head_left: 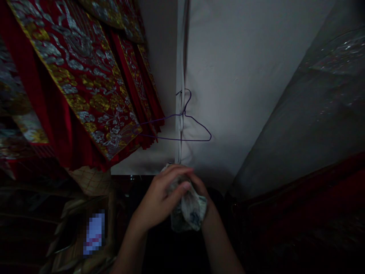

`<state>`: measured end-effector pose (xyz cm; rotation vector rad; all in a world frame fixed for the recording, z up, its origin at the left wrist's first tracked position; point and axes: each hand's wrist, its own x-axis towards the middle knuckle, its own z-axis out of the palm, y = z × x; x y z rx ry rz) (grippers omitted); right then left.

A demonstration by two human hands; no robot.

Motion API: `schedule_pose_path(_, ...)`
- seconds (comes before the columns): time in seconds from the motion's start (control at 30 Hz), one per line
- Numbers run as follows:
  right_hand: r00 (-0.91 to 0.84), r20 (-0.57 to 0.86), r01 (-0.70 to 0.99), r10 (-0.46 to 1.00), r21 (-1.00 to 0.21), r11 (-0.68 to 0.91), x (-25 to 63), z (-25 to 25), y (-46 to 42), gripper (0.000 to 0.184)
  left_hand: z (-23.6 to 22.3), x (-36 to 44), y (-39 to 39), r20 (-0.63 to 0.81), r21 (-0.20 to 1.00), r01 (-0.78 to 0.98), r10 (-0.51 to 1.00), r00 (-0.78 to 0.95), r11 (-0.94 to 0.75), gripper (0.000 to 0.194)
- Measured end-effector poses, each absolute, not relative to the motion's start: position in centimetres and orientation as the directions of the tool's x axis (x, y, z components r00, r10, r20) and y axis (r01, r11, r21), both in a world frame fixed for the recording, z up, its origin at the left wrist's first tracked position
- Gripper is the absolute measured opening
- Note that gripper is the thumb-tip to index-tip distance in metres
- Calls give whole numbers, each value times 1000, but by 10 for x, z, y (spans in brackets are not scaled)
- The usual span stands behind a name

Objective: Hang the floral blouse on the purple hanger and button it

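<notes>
A crumpled pale cloth point(193, 209) with dark bluish-green markings is bunched between my two hands, low in the middle of the view. My left hand point(164, 194) lies over the cloth's upper left side, its thumb pressed on top. From the right, my right hand point(202, 187) cups the cloth, and its fingers are partly hidden behind the left hand and the fabric. One end of the cloth hangs loose below the hands. Above them, a thin purple wire hanger point(182, 140) hangs by its hook on a white cord point(182, 68).
Red garments point(82, 76) with gold and silver embroidery hang at the left. Below them stands a wooden rack or chair frame point(110, 213), near a woven basket-like thing point(89, 180). A pale wall point(242, 76) is behind the hanger. Dark red fabric point(322, 194) lies at the lower right.
</notes>
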<state>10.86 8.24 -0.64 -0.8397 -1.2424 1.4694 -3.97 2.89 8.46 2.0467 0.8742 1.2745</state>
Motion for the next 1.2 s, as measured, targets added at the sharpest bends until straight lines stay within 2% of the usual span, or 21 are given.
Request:
schedule_pose_path(0.1,-459,-86,-340,884,-903,-264,103,28,73,32,75,-52,61,597,743,197,766,239,-640,38)
schedule_pose_path(0.17,-552,-134,-244,823,-918,-313,108,47,71,30,60,-58,82,495,821,114,796,350,-560,50)
schedule_pose_path(0.23,-627,-155,-57,764,-968,-243,121,62,75,28,42,-65,95,283,905,125,795,537,-406,67)
schedule_pose_path(0.3,-665,-155,172,731,-984,-53,139,74,84,17,24,-75,99,80,913,253,747,661,-321,72)
schedule_pose_path(0.33,-653,-127,277,747,-958,79,148,79,89,13,18,-82,100,8,882,334,719,695,-333,69)
schedule_pose_path(0.4,-589,23,431,808,-836,339,164,89,103,9,13,-96,100,-73,762,488,693,717,-425,61)
schedule_pose_path(0.43,-545,130,477,828,-764,434,170,94,112,16,14,-103,101,-95,685,557,700,708,-470,57)
schedule_pose_path(0.5,-430,329,530,841,-662,530,178,100,133,37,21,-117,105,-124,536,671,738,663,-512,52)
schedule_pose_path(0.57,-314,453,547,835,-632,549,179,98,162,56,34,-127,111,-150,416,751,776,612,-512,49)
schedule_pose_path(0.63,-214,508,535,834,-653,535,173,84,193,67,47,-132,113,-158,281,806,803,574,-521,45)
schedule_pose_path(0.73,-117,467,448,876,-763,466,161,44,228,66,61,-136,110,-121,65,847,839,531,-527,43)
schedule_pose_path(0.83,-168,465,390,869,-778,492,164,2,230,67,67,-144,101,-50,-49,852,853,519,-521,44)
schedule_pose_path(0.93,-269,456,417,848,-739,530,189,-15,209,71,72,-156,95,-11,-20,851,851,525,-525,42)
schedule_pose_path(1.07,-359,403,557,842,-631,540,226,-2,177,74,82,-164,98,-162,127,839,824,543,-529,24)
schedule_pose_path(1.13,-360,381,597,851,-607,524,235,6,166,74,91,-164,106,-223,155,846,816,533,-510,23)
schedule_pose_path(1.2,-354,361,615,863,-605,506,238,11,157,73,105,-163,116,-211,152,850,824,526,-504,21)
